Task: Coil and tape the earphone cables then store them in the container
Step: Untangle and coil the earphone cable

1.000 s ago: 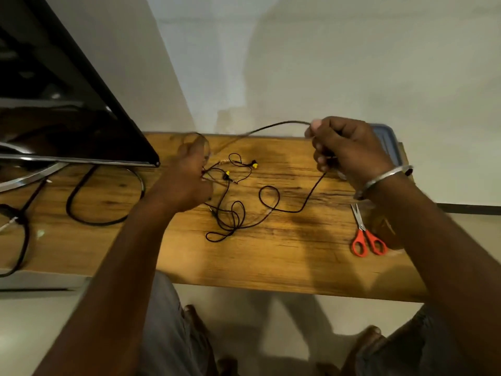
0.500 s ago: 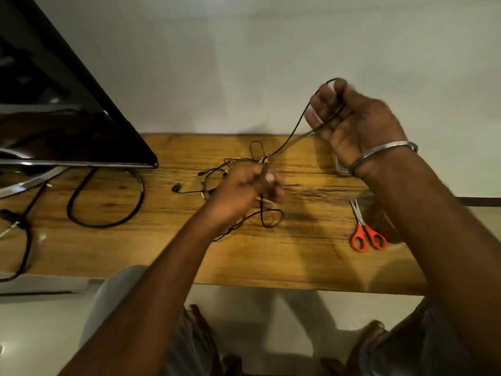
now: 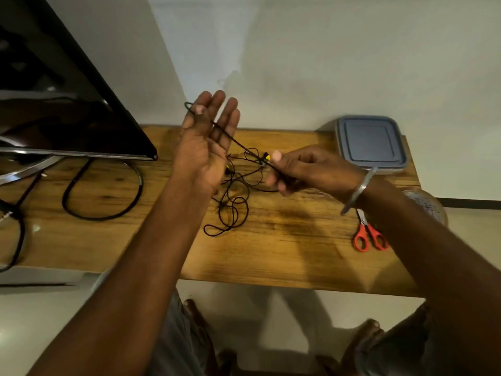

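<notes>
Two hands work above a wooden counter in the head view, the only view there is. The left hand is raised with its palm up and its fingers spread and straight; a loop of the black earphone cable hooks round its thumb, and no finger closes on it. From that loop a taut stretch of the cable slants down across the palm to the right hand. The right hand is closed on the cable, pinching it between thumb and fingers, low over the counter. A metal bangle sits on that wrist.

The rest of the earphone cable lies loose on the counter in tangled loops, below and between the two hands, with yellow earbuds showing just beside the right thumb. The container, square with a grey-blue lid shut on it, rests at the far edge of the counter against the wall, beyond the right hand and apart from the cable. Red-handled scissors lie on the counter near the right forearm. Left of the cable, a dark monitor stands on the counter, and a thick black cord curls in front of it.
</notes>
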